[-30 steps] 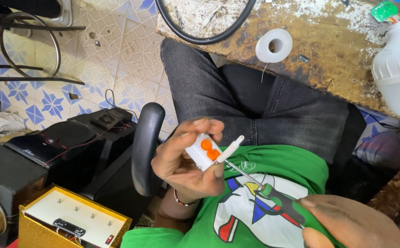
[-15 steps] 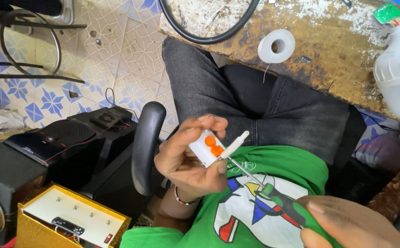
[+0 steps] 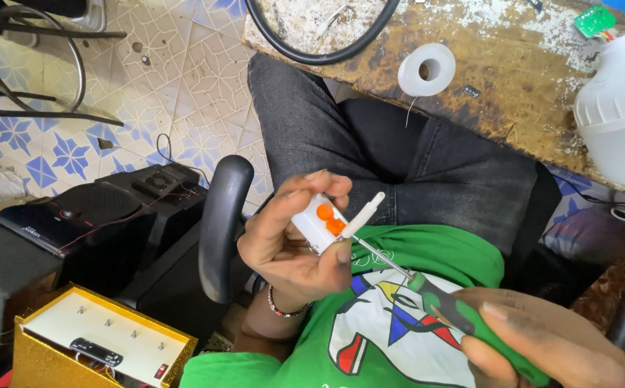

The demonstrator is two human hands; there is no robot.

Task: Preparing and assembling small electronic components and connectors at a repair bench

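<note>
Right hand [image 3: 542, 345]: grip closed round green screwdriver [image 3: 463, 320], shaft angled up-left so its tip met the part. Left hand [image 3: 291, 241]: grip pinching white remote [image 3: 323, 223], orange buttons up, steadied over the lap. Beyond: tape roll [image 3: 427, 70], white jug [image 3: 617, 118] on tabletop [image 3: 513, 79].

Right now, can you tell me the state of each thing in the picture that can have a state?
Left hand: closed around the white remote.
White remote: held, orange buttons facing up.
Right hand: gripping the screwdriver handle.
Green screwdriver: held, tip at the remote's edge.
White tape roll: lying flat on the bench.
White lamp housing: lying on the bench.
Yellow box: closed.
</note>
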